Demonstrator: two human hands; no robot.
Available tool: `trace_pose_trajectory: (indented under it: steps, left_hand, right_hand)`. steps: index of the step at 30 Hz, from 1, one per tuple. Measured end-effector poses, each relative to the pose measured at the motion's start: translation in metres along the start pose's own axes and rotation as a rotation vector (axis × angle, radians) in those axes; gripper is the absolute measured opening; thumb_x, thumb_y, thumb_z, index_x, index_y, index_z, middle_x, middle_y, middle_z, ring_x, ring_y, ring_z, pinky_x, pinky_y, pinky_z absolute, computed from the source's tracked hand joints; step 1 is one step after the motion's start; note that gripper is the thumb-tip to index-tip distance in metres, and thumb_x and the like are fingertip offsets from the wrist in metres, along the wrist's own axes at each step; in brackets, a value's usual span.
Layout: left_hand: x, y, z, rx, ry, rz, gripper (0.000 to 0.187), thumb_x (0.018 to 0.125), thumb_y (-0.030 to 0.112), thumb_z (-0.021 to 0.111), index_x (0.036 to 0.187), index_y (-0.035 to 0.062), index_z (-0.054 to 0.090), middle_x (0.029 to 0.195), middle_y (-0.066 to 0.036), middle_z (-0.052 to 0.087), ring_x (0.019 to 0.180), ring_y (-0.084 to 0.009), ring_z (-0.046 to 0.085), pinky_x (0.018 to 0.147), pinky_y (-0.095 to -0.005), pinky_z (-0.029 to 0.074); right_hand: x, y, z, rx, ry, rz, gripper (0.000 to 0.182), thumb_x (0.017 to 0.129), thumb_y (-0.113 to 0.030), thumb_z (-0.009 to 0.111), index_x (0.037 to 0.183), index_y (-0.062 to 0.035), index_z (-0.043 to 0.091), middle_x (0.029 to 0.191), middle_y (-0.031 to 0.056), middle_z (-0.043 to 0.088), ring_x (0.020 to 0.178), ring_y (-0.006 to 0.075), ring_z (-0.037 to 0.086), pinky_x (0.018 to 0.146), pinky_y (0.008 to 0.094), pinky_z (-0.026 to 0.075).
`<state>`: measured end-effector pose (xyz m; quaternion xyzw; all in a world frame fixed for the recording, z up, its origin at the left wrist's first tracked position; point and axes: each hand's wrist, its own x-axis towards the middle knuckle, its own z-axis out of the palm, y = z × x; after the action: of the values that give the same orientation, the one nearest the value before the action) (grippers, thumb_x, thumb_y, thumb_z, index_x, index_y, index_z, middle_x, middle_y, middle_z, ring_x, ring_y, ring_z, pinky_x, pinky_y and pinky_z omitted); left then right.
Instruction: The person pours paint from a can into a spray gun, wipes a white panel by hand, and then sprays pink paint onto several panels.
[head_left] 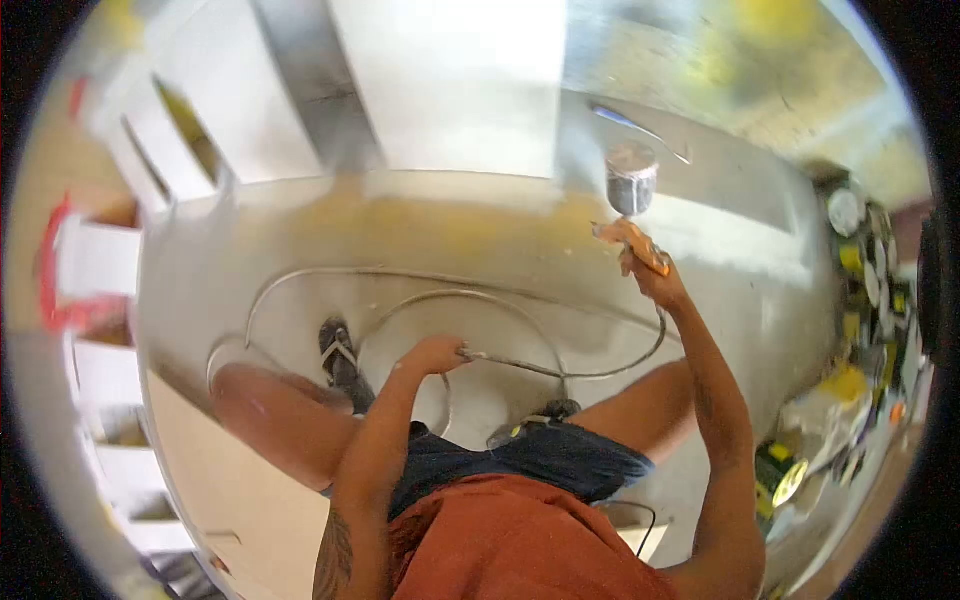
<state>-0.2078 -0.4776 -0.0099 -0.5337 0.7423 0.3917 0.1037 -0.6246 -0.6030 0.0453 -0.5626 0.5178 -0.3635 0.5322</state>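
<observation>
— What is the place like?
— A pale grey floor [250, 260] lies under the person, with white panels [450, 80] leaning or standing at the far side and white shelving [100, 260] along the left edge. At the right edge sits a blurred heap of yellow and black gear [860, 300]; I cannot tell what each piece is.

— What does the right hand do?
— The right hand [655, 280] is raised at arm's length, fingers closed around the orange grip of a spray gun [632, 215], which carries a metal cup [631, 177] on top. The gun is held up in the air, well above the floor, near the white panels.

— And the left hand?
— The left hand [435, 353] is lower and nearer the body, closed on a grey hose [520, 365]. The hose runs from that hand in a curve up to the gun, and further loops of it lie on the floor around the person's feet.

— What else shows?
— A sandalled foot [338, 352] stands on the floor inside the loops. The person's bare legs, dark shorts and rust-coloured shirt fill the bottom of the view.
</observation>
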Motion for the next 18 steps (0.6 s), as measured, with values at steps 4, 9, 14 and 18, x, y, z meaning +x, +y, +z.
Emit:
trace_pose_trajectory:
  steps: [4, 9, 14, 18]
  left_hand:
    - [0.004, -0.006, 0.014, -0.085, 0.023, -0.253, 0.035, 0.086, 0.039, 0.058, 0.099, 0.0065, 0.066, 0.095, -0.020, 0.066, 0.091, -0.0390, 0.062, 0.079, -0.0472, 0.048]
    - [-0.008, -0.009, 0.035, -0.134, 0.060, -0.408, 0.031, 0.084, 0.033, 0.059, 0.098, 0.0067, 0.067, 0.097, -0.019, 0.067, 0.093, -0.0366, 0.063, 0.082, -0.0457, 0.049]
    - [-0.013, -0.040, 0.076, -0.118, 0.041, -0.335, 0.036, 0.084, 0.041, 0.060, 0.094, 0.0068, 0.068, 0.095, -0.020, 0.067, 0.092, -0.0374, 0.063, 0.082, -0.0459, 0.049]
    - [-0.018, -0.033, 0.066, -0.254, 0.067, -0.336, 0.037, 0.083, 0.044, 0.065, 0.094, 0.0082, 0.068, 0.097, -0.018, 0.067, 0.093, -0.0368, 0.063, 0.082, -0.0452, 0.049]
  right_hand:
    - [0.024, -0.018, 0.028, -0.079, -0.147, 0.202, 0.016, 0.091, -0.020, 0.062, 0.102, -0.0071, 0.064, 0.071, -0.0018, 0.058, 0.058, 0.0068, 0.047, 0.050, 0.0245, 0.040]
    - [0.060, 0.000, 0.095, 0.063, -0.135, 0.060, 0.020, 0.091, -0.024, 0.064, 0.098, -0.0051, 0.066, 0.079, 0.0010, 0.064, 0.070, 0.0105, 0.056, 0.064, 0.0261, 0.046]
    - [0.074, -0.045, 0.135, -0.067, -0.324, 0.106, 0.027, 0.088, -0.026, 0.068, 0.099, -0.0014, 0.065, 0.088, 0.0049, 0.068, 0.082, 0.0118, 0.062, 0.074, 0.0298, 0.049]
    - [0.079, -0.028, 0.154, -0.044, -0.321, 0.026, 0.029, 0.089, -0.030, 0.067, 0.100, -0.0036, 0.065, 0.089, 0.0047, 0.068, 0.082, 0.0116, 0.062, 0.073, 0.0300, 0.049]
